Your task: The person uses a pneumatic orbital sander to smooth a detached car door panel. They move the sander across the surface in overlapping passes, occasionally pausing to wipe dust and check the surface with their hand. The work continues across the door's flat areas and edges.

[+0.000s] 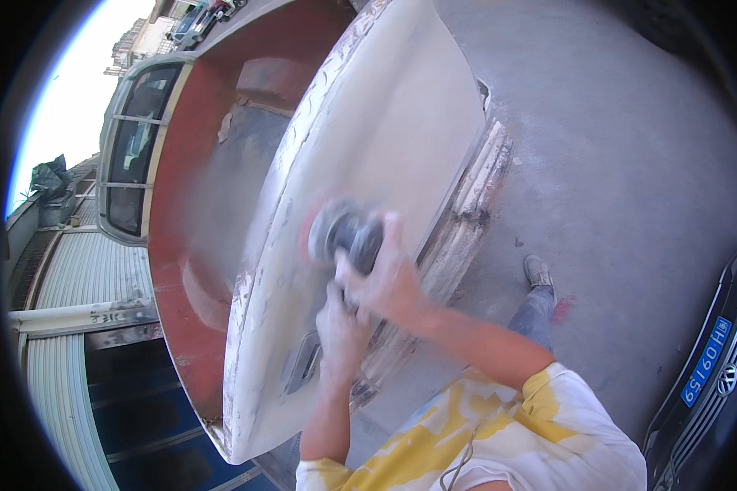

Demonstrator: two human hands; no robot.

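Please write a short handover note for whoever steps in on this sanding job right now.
Right hand: gripping the body of the dark round power sander, its disc pressed on the panel.
Left hand: closed on the sander's rear, just below the right hand.
Pale filler-coated vehicle side panel: upright in front of you, on the red-primed vehicle body.
Done: much of the panel looks dusty white and dull.
Left: cannot judge smoothness; the lower edge looks rough and flaky.
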